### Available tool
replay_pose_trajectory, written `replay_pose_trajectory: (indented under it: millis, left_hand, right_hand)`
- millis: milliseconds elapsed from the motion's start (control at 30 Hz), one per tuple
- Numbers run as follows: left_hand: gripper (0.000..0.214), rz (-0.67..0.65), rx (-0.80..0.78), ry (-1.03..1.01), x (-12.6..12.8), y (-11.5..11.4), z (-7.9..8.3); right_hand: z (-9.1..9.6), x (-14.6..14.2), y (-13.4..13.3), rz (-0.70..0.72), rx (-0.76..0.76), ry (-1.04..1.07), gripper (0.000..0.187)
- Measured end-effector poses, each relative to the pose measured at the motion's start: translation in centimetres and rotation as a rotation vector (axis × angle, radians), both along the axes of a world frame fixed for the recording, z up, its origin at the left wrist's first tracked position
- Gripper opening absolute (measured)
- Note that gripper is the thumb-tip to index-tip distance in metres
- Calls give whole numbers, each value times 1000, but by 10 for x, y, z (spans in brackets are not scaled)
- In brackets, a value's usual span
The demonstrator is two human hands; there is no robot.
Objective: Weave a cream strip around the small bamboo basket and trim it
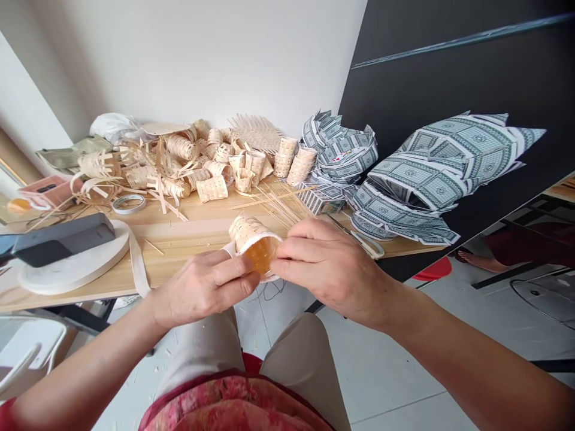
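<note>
A small woven basket (250,231) of pale wood strips is tilted above my lap, its mouth facing me and its inside glowing orange. White tape or ribbon (256,237) runs around its rim. My left hand (209,281) grips the near left side, fingers closed over the rim. On the right edge, the fingers of my right hand (323,260) are pinched together at the rim; whether they also hold a needle or thread is too small to make out. A dark loop of thread (273,290) hangs below the basket.
Several woven baskets (211,188) and loose strips are heaped at the back. A ribbon roll (81,257) lies under a dark box (65,239) at left, near a tape roll (129,204). Scissors (371,244) and folded-card structures (417,173) occupy the right.
</note>
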State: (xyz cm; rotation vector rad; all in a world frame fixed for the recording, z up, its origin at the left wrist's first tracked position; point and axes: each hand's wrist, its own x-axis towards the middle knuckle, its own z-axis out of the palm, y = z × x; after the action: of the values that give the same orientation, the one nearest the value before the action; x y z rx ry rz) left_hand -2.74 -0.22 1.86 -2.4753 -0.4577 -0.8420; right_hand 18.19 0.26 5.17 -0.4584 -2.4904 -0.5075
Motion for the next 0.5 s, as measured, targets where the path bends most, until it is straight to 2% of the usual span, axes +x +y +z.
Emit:
replay_pose_trajectory:
  millis: [500]
  left_hand:
    - [14, 27, -18, 12, -6, 7, -10]
  right_hand:
    - [-6, -3, 5, -13, -29, -30, 31]
